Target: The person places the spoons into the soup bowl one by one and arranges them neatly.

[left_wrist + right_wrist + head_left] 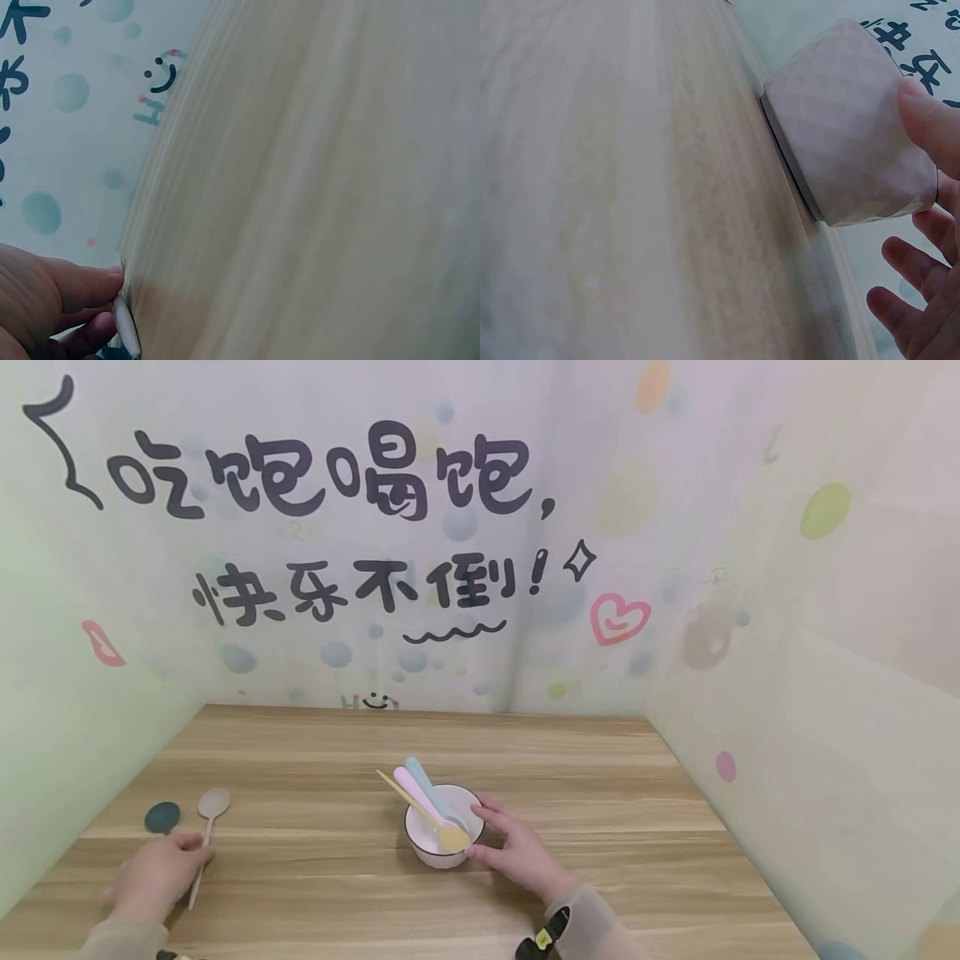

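Two hands, well apart. Left hand (157,872): thumb and finger pinch the handle of a pale spoon (213,803) at the left of the counter (337,902). Its long axis runs away from the person, leaning slightly right; round end toward the back wall (450,677), handle tip toward the near edge. Cannot tell if the spoon lies flat or is raised. Dark teal spoon (162,817) just left of it, round end also pointing to the back; most of its handle hidden by the hand.

Right hand (525,856): thumb and fingers grip the right side of a white bowl (438,860), upright on the counter, dark line round its rim, faceted outer wall in the right wrist view.

Three spoons lean in the bowl, handles over the rim to the back left: yellow spoon (453,837), round end low in the bowl toward the right hand, handle slanting furthest left; pink spoon (402,774) beside it; blue spoon (415,767) on its right.

Farther out: black lettering (322,477) and a pink heart (618,620) on the back wall.
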{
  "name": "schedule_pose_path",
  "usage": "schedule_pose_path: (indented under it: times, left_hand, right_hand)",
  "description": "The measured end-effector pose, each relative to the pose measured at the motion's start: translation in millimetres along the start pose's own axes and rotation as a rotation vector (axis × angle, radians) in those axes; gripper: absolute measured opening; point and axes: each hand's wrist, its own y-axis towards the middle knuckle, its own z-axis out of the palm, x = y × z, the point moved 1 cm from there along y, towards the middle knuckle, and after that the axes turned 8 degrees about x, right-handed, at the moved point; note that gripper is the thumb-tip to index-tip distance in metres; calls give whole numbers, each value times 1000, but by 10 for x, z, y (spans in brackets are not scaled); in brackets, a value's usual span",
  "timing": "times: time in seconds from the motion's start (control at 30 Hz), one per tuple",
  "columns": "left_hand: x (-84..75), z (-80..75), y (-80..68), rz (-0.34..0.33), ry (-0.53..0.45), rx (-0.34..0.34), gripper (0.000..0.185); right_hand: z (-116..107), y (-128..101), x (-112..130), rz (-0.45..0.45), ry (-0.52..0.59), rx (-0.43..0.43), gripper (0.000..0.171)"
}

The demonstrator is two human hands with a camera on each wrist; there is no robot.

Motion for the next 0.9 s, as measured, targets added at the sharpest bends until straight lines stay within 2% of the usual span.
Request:
schedule_pose_path:
  times: [0.53,0.77,0.9]
  left_hand:
    - [1,47,71,44,17,14,65]
    - [-92,76,32,93,75,5,58]
    - [-147,96,2,115,76,-2,55]
  right_hand:
    - [7,6,-15,-2,-6,-4,71]
    - [5,6,-11,-14,-3,-12,69]
    - [6,6,-11,-13,-3,-12,69]
